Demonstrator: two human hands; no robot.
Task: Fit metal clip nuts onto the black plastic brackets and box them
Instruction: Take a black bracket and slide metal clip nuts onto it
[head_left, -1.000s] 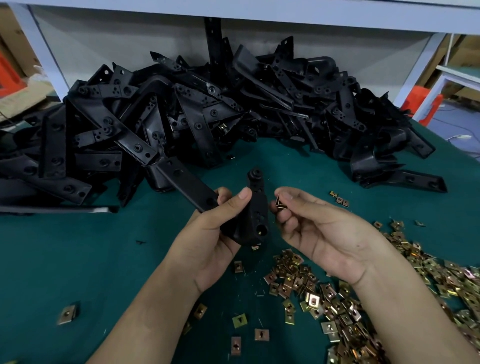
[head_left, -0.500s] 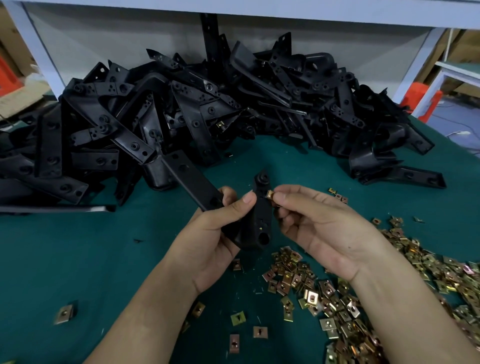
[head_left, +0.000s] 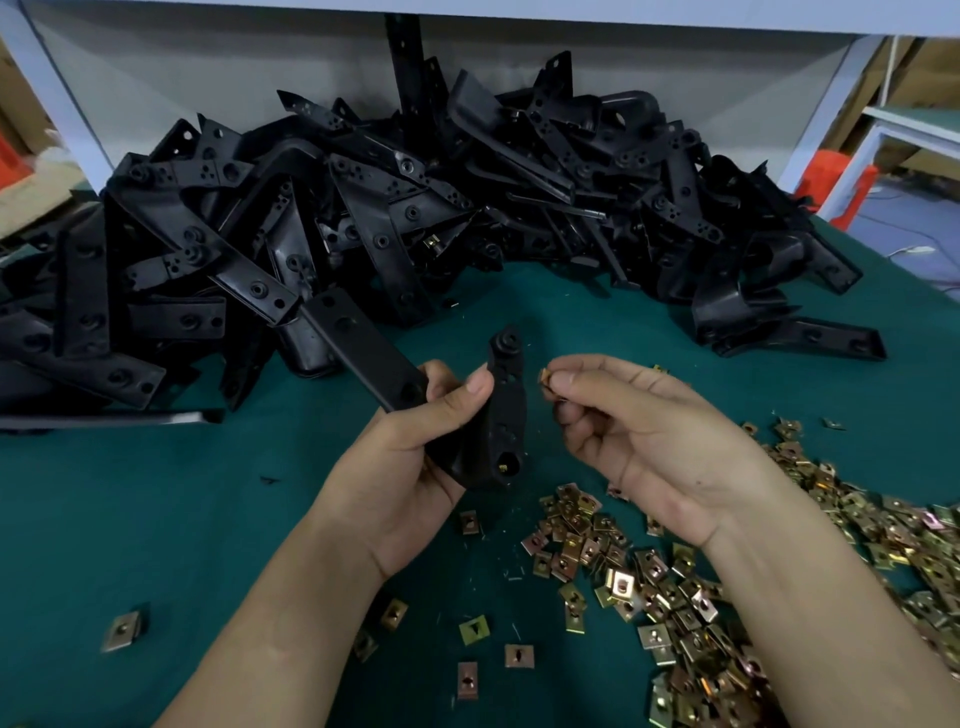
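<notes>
Our green surface (head_left: 130, 519) carries a pile of black brackets (head_left: 363, 208) at the back and loose clip nuts (head_left: 675, 597) front right. Our left hand (head_left: 415, 467) grips one bracket (head_left: 506, 415) above it. Our right hand (head_left: 649, 441) pinches a clip nut (head_left: 546, 378) just beside that bracket.

I read dim, even light from above; the green worktop (head_left: 130, 519) looks dark and muted. The black bracket pile (head_left: 395, 208) loses detail, only faint sheen. Loose clip nuts (head_left: 621, 582) glint. Shadows soft. Edges bow from the wide lens; corners slightly blurred.
</notes>
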